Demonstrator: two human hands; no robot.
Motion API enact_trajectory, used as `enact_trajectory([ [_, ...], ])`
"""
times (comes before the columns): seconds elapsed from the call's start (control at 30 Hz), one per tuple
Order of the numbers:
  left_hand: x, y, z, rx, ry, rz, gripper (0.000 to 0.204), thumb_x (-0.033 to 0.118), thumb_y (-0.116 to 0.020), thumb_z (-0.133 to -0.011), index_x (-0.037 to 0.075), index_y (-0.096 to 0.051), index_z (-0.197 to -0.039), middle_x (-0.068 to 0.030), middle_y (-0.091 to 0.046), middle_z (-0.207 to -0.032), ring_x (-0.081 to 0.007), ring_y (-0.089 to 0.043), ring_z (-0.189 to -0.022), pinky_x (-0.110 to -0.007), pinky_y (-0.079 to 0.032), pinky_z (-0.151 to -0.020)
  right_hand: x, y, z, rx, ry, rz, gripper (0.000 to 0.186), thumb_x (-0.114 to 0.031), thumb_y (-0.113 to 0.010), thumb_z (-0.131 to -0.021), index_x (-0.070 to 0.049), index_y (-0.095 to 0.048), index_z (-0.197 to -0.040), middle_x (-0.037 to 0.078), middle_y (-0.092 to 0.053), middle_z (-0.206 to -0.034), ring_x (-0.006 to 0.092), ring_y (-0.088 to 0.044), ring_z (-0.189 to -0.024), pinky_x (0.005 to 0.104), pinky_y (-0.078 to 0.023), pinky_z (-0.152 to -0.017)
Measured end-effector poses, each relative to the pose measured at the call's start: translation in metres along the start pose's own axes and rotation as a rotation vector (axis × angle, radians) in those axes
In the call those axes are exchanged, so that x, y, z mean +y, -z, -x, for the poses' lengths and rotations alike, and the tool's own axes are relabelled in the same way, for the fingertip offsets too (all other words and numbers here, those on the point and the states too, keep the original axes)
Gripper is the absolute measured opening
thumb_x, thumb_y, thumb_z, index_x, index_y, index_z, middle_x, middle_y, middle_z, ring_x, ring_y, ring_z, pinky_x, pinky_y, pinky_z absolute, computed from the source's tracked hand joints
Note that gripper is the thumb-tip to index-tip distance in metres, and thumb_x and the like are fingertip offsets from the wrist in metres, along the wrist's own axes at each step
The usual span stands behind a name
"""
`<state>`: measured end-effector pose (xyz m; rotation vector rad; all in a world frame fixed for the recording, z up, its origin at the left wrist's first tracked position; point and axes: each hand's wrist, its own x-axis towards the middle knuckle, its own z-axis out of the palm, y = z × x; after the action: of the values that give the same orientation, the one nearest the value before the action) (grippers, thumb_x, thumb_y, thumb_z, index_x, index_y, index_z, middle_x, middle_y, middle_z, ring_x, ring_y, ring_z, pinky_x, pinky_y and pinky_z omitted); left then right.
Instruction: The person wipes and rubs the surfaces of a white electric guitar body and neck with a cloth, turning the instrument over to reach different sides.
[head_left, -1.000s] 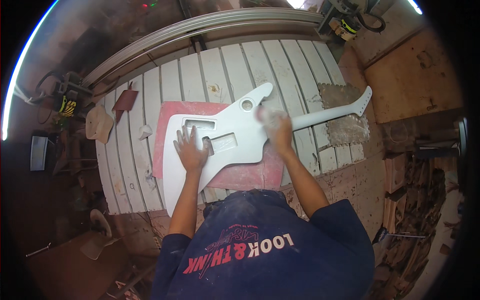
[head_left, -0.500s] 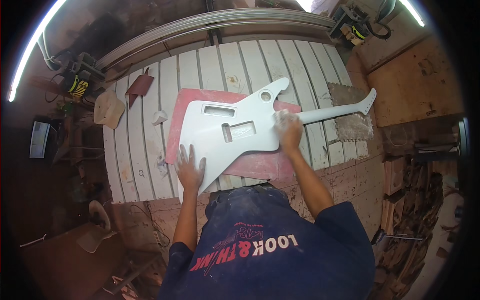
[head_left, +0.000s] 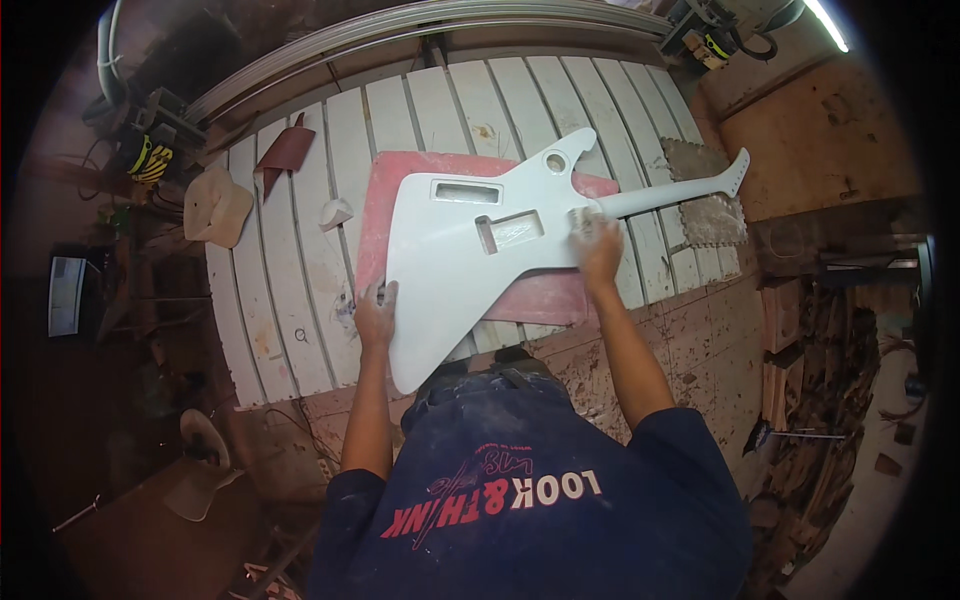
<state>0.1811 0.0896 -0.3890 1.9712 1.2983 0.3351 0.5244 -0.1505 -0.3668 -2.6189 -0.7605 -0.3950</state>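
A white, angular electric guitar body with its neck (head_left: 440,235) lies across a pink pad (head_left: 375,215) on a slatted white bench. Its cavities and a round hole face up. At the body's left edge, my left hand (head_left: 376,318) grips the rim, with the thumb by the top face and the fingers at the side. My right hand (head_left: 602,250) is on the body close to where the neck joins, fingers bent down. Something whitish shows at its dusty fingertips, but motion blur hides what it is.
On the slatted bench (head_left: 270,340) lie a dark red sheet (head_left: 286,152), a small white crumpled piece (head_left: 336,213) and a beige cap (head_left: 217,207) at the left edge. A grey dusty mat (head_left: 712,216) sits under the neck's end. A metal rail (head_left: 420,35) spans the far side.
The guitar appears farther right and slightly higher in view. My left hand has gone from lying flat on the body to gripping its left edge. My right hand stays near the neck joint.
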Motion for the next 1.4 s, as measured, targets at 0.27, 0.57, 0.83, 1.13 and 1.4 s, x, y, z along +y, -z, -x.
enact_trajectory([
  [0.27,-0.03,0.001,-0.011,-0.02,-0.169,-0.054,0.042,0.039,-0.059,-0.098,0.008,-0.068,-0.124,-0.0214,-0.067,-0.112,-0.0384,-0.063,-0.107,-0.045,-0.048,-0.093,-0.194,0.025,0.175,-0.402,0.541,-0.556,0.044,-0.023,-0.077,-0.068,-0.017,-0.071,-0.112,0.012,-0.064,-0.107,0.0345,-0.059,-0.102,0.049,-0.047,-0.088],
  [0.57,-0.009,0.045,-0.02,-0.091,-0.285,-0.411,0.052,0.048,-0.062,-0.094,0.012,-0.066,-0.132,-0.02,-0.055,-0.139,-0.0372,-0.049,-0.129,-0.049,-0.041,-0.105,-0.067,-0.001,0.039,-0.053,-0.101,-0.216,0.035,-0.023,-0.073,-0.078,-0.007,-0.069,-0.108,0.017,-0.063,-0.102,0.0357,-0.058,-0.1,0.049,-0.047,-0.086],
  [0.83,-0.051,0.012,-0.027,0.024,-0.394,-0.56,0.066,0.048,-0.053,-0.097,0.02,-0.039,-0.156,-0.0194,-0.032,-0.16,-0.0372,-0.025,-0.149,-0.056,-0.02,-0.118,-0.215,0.004,0.215,-0.366,0.546,-0.531,0.046,-0.027,-0.079,-0.07,-0.025,-0.072,-0.116,0.012,-0.063,-0.122,0.0343,-0.058,-0.114,0.0503,-0.044,-0.099],
  [1.13,-0.051,0.012,-0.028,0.07,-0.452,-0.578,0.066,0.043,-0.055,-0.096,0.02,-0.04,-0.155,-0.0192,-0.034,-0.16,-0.0365,-0.028,-0.149,-0.054,-0.018,-0.12,-0.148,-0.03,0.04,-0.126,0.131,-0.346,0.043,-0.03,-0.078,-0.075,-0.017,-0.071,-0.116,0.012,-0.064,-0.109,0.0328,-0.056,-0.108,0.0467,-0.044,-0.093],
  [1.4,-0.048,0.012,-0.026,0.079,-0.449,-0.614,0.065,0.042,-0.056,-0.095,0.02,-0.042,-0.154,-0.0184,-0.036,-0.159,-0.0356,-0.029,-0.148,-0.052,-0.02,-0.12,-0.215,0.014,0.231,-0.544,0.621,-0.582,0.055,-0.03,-0.081,-0.068,-0.03,-0.068,-0.121,0.011,-0.061,-0.128,0.033,-0.057,-0.119,0.0508,-0.045,-0.097],
])
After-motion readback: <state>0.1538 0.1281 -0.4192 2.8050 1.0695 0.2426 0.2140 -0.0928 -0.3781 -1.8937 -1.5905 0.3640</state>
